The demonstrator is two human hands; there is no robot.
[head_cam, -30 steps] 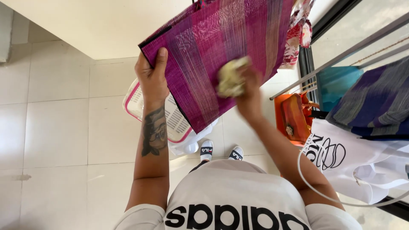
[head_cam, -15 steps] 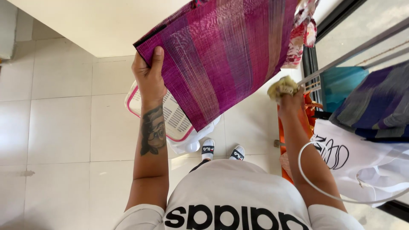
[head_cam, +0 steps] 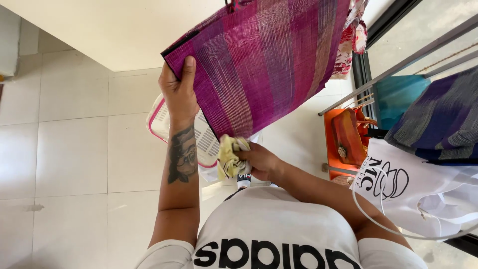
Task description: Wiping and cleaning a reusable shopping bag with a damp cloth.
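Note:
A purple and pink striped woven bag (head_cam: 269,65) hangs in front of me. My left hand (head_cam: 178,94) grips its lower left edge and holds it taut. My right hand (head_cam: 259,160) is closed on a crumpled yellow cloth (head_cam: 230,157) right at the bag's lowest corner, touching the weave. My white shirt fills the bottom of the view.
A white and pink plastic basket (head_cam: 159,124) lies on the tiled floor beneath the bag. At the right stand an orange tray with an orange bag (head_cam: 348,137), a white printed bag (head_cam: 423,189), dark blue striped fabric (head_cam: 438,124) and a metal rail (head_cam: 398,65).
My right hand with the yellow cloth went from the bag's middle out to the right edge, and is now down at the bag's lower corner. My left hand kept its grip.

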